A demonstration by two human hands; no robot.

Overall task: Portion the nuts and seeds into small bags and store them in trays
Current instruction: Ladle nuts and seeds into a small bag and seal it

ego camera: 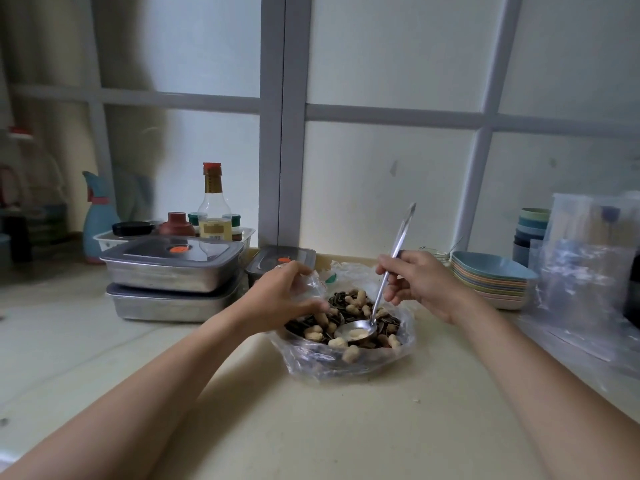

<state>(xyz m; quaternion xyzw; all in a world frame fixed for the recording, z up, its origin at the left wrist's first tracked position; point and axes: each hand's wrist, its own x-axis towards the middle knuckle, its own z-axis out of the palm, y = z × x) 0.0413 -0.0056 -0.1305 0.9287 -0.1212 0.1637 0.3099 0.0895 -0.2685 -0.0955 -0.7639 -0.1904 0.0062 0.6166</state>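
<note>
**A:** Both hands are over the big plastic bag [346, 365], which sits open on the tabletop [311, 427]. It is full of peanuts [351, 353] in the shell and striped sunflower seeds [337, 299].

**B:** The right hand [419, 282] pinches the handle of a long metal spoon [356, 332]. The handle tilts up and away, and the spoon's bowl is down among the nuts with only pale crumbs in it.

**A:** The left hand [287, 296] has its fingers curled round a fold of clear plastic [311, 285] at the bag's far left edge. I cannot tell whether that is a small bag or the big bag's own rim.

**B:** So the hands are apart, one on each side of the pile. What about the trays?

**A:** Two metal trays [173, 271] are stacked to the left, lids on, well clear of the bag. A smaller lidded container [280, 261] is just behind the left hand.

**B:** On the right are a stack of pastel plates [491, 282] and a heap of clear bags [585, 271] near the edge of view.
</note>
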